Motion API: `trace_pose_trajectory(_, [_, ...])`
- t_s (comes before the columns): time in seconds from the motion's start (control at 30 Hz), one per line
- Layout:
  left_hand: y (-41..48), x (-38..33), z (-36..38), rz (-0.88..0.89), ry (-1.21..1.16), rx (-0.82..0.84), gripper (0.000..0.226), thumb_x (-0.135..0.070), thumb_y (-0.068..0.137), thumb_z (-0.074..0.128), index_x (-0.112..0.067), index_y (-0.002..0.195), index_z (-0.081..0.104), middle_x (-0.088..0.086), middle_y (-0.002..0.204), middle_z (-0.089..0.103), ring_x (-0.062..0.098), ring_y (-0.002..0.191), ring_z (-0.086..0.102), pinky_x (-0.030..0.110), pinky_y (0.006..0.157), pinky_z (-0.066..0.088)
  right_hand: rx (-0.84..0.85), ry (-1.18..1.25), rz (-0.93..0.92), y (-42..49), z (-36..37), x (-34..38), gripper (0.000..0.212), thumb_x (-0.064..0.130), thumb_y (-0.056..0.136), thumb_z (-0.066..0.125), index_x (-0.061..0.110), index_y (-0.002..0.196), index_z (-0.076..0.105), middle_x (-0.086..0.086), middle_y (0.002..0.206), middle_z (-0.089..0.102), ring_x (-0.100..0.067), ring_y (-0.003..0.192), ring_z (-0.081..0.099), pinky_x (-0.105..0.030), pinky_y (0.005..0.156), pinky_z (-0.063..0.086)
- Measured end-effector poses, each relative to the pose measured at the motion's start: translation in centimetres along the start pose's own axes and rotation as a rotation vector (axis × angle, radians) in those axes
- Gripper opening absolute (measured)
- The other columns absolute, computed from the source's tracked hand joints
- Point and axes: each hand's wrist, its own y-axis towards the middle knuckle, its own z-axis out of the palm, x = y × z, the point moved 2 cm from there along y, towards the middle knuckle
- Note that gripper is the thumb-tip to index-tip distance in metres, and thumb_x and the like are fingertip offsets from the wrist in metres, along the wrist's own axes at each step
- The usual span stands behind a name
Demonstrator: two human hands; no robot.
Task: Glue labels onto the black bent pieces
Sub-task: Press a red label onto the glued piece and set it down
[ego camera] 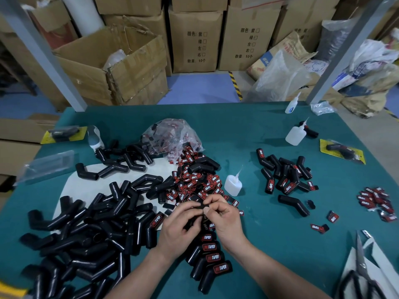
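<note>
Head view showed the left hand point(179, 225) and right hand point(224, 216) both pinching one black bent piece point(199, 205), apparently at the pressing step; next it should join the labelled pieces point(212, 257).

A teal worktop point(248, 126) fills the foreground of a storeroom. At 12 o'clock, printed cardboard cartons point(195, 39) stand stacked; a torn open carton point(121, 67) sits at 10 o'clock. The blue floor point(198, 89) carries a yellow-and-black hazard stripe point(236, 85). Sacks and plastic bags point(278, 78) crowd 2 o'clock. Grey metal posts point(345, 50) rise at the worktop's far corners.

"TAPER" stands on the labels point(209, 247); the cardboard boxes point(185, 22) read "数量: 10个".
</note>
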Motion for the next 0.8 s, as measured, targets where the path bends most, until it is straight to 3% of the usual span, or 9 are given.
trace_pose_trajectory(0.23, [-0.19,0.29,0.08,-0.071,-0.057,-0.016,0.013,-0.013,0.091,0.073,-0.003,0.099,0.077,0.002,0.112,0.070,0.017,0.104,0.071,0.027,0.092,0.056,0.008,0.011,-0.006,-0.22,0.15,-0.08,0.014,0.021,0.079,0.071,0.020,0.065,0.069,0.004,0.094,0.065,-0.013,0.095,0.061,-0.028,0.089,0.047])
trace_pose_trajectory(0.47, [0.04,0.27,0.05,-0.068,-0.108,-0.029,0.019,-0.012,0.089,0.075,-0.017,0.106,0.073,-0.008,0.116,0.070,0.017,0.105,0.072,0.028,0.093,0.056,0.011,0.077,0.017,-0.24,0.30,0.02,0.014,0.020,0.076,0.071,0.019,0.063,0.069,0.005,0.092,0.064,-0.014,0.094,0.060,-0.030,0.090,0.047])
trace_pose_trajectory(0.67, [-0.21,0.68,0.09,-0.004,-0.075,-0.095,0.013,-0.004,0.087,0.076,0.001,0.099,0.074,0.006,0.113,0.075,0.023,0.104,0.074,0.032,0.092,0.058,-0.008,0.148,0.035,-0.18,0.23,0.01,0.016,0.021,0.075,0.072,0.019,0.061,0.066,0.005,0.093,0.064,-0.012,0.094,0.058,-0.030,0.089,0.046])
trace_pose_trajectory(0.8, [-0.17,0.45,-0.03,0.006,-0.097,-0.125,0.019,-0.004,0.085,0.077,-0.008,0.103,0.072,0.009,0.110,0.076,0.022,0.101,0.075,0.031,0.091,0.059,0.000,0.143,0.032,-0.20,0.36,-0.04,0.017,0.021,0.077,0.073,0.019,0.061,0.066,0.004,0.093,0.064,-0.012,0.095,0.058,-0.029,0.090,0.046])
